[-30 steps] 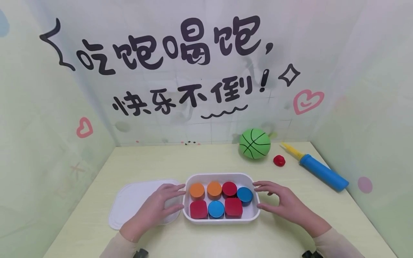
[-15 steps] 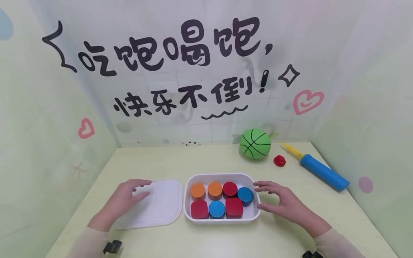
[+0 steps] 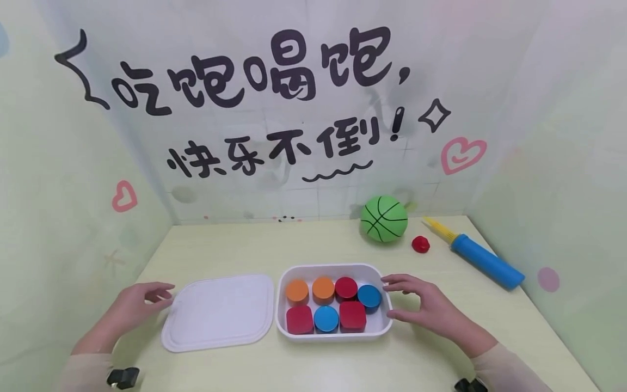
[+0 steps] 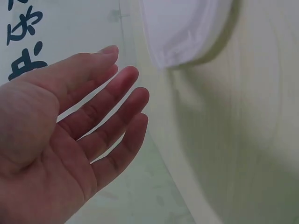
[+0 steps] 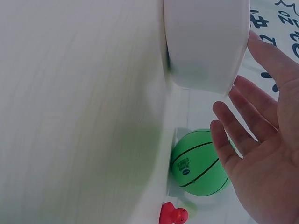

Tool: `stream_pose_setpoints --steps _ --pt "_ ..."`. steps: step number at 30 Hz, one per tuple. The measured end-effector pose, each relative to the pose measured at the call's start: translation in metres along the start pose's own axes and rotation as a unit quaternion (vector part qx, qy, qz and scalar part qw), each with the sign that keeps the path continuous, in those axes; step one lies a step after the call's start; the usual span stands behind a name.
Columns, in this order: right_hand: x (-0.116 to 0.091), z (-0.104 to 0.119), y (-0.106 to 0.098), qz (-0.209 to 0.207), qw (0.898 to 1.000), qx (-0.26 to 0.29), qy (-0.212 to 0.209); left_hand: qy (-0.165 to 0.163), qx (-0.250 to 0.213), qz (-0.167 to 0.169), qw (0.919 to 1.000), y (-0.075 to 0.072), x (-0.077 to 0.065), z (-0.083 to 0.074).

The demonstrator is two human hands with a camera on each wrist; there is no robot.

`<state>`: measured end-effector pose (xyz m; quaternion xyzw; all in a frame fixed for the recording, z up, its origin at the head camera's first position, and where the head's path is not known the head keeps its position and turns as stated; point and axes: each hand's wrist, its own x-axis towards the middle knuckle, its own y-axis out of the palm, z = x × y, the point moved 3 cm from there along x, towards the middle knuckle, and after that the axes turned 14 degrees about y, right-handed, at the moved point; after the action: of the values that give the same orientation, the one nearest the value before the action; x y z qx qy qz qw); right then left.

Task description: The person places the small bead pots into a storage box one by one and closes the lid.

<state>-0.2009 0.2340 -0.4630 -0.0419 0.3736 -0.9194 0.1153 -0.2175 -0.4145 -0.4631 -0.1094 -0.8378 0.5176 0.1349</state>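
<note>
My left hand [image 3: 139,305] hovers at the left end of a flat white lid [image 3: 220,310], fingers relaxed and nothing in them. The left wrist view shows a gap between those fingers and the lid's corner [image 4: 187,32]. At the right end of a white box [image 3: 333,337], my right hand [image 3: 425,304] has its fingertips and thumb at the wall; whether all of them touch is unclear. Inside the box lie several short coloured pieces: orange rounds [image 3: 297,291], a red round [image 3: 346,287], blue rounds [image 3: 326,317] and red rounded squares [image 3: 352,314].
Behind the box sits a green ball [image 3: 384,219] with black basketball lines. Beside it is a small red rubber duck [image 5: 173,213]. A blue pump [image 3: 485,261] with a yellow nozzle lies at the right edge. Walls enclose the table [image 3: 313,370] on three sides.
My left hand has left the box's left end and moved leftward across the lid to its far left side. The right hand, box and lid stay put.
</note>
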Motion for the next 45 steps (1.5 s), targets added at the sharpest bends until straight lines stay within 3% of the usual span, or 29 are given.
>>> stream_pose_setpoints --steps 4,11,24,28,32,37,42,45 --pt "0.0 0.001 -0.001 -0.001 1.0 -0.003 0.0 -0.017 -0.01 0.024 0.9995 0.0 -0.007 0.012" --pt "0.001 0.003 -0.002 -0.005 1.0 -0.021 -0.002 -0.016 -0.032 0.063 0.9974 0.006 -0.009 0.017" --pt "0.0 0.002 0.0 -0.004 1.0 -0.026 -0.002 -0.003 -0.035 0.048 0.9982 0.02 -0.005 0.018" --pt "0.0 0.002 0.0 -0.003 1.0 -0.022 -0.002 -0.013 -0.042 0.038 0.9983 0.022 -0.003 0.015" --pt "0.001 0.001 0.0 -0.005 1.0 -0.028 -0.007 -0.045 -0.085 0.039 0.9946 0.023 -0.006 0.016" --pt "0.002 0.002 -0.001 -0.007 0.999 -0.039 -0.013 -0.052 -0.173 0.039 0.9828 0.022 -0.009 0.023" --pt "0.002 0.004 -0.002 0.002 1.0 -0.023 -0.016 -0.059 -0.296 0.046 0.9523 0.022 -0.013 0.033" --pt "0.002 0.003 -0.002 0.005 1.0 -0.014 -0.017 -0.06 -0.338 0.054 0.9378 0.021 -0.016 0.039"
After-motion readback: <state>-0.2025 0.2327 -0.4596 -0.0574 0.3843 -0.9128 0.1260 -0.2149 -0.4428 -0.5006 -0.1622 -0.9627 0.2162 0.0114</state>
